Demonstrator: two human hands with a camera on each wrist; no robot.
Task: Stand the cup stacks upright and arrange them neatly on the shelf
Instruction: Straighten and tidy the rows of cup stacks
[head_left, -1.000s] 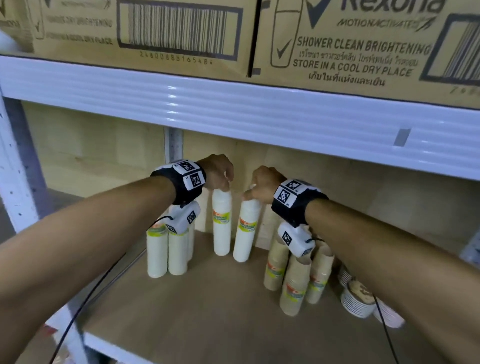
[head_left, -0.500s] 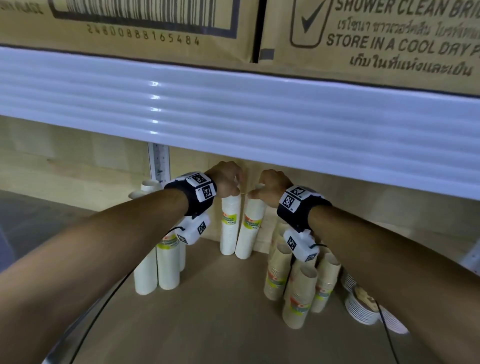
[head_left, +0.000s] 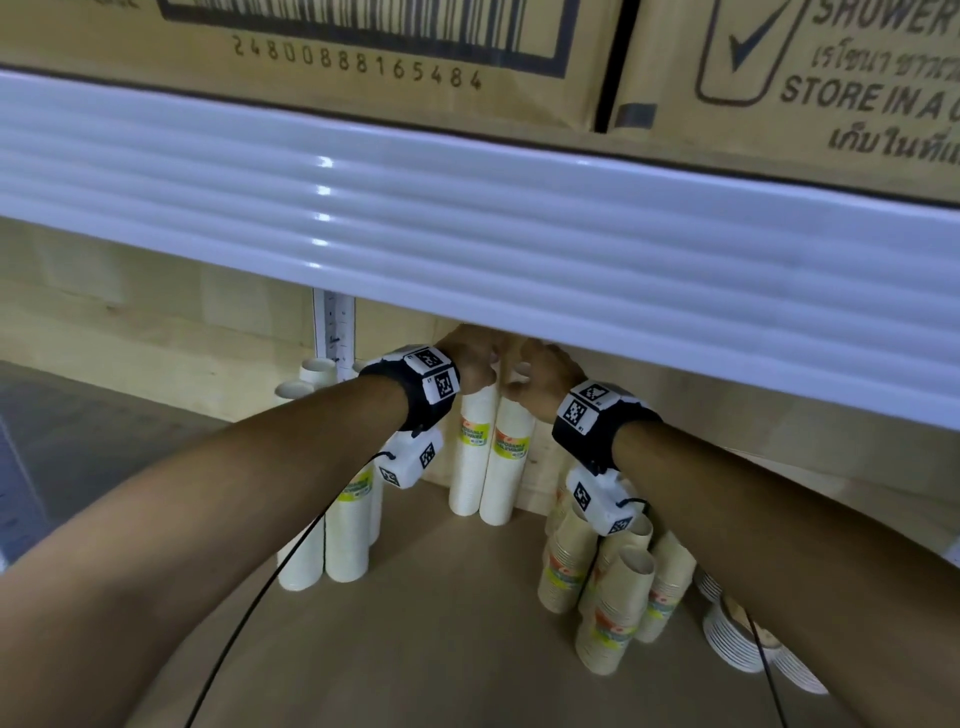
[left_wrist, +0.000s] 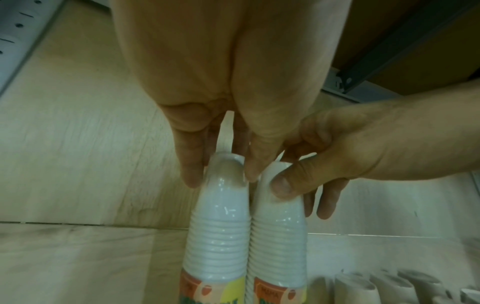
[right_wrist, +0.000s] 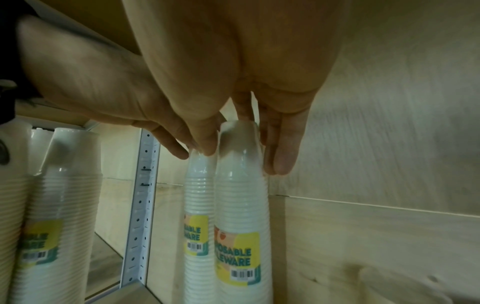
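Two tall white cup stacks with yellow labels stand side by side at the back of the wooden shelf (head_left: 441, 597), touching each other. My left hand (left_wrist: 222, 176) grips the top of the left white stack (left_wrist: 219, 230) between thumb and fingers. My right hand (right_wrist: 244, 159) grips the top of the right white stack (right_wrist: 241, 205) in the same way. In the head view the left hand (head_left: 470, 361) and right hand (head_left: 540, 387) sit close together just under the upper beam, over the left white stack (head_left: 470, 467) and the right white stack (head_left: 506, 478).
More white stacks (head_left: 345, 530) stand upright at the left by the perforated post (head_left: 332, 327). Several brown paper cup stacks (head_left: 618, 587) lean together at the right, with a pile of plates (head_left: 737, 639) beyond. The upper shelf's white beam (head_left: 467, 223) hangs low over my hands.
Both hands have pushed the two white stacks further back and together. The right stack leaned before and now stands straight against the left one. My head has dropped closer.
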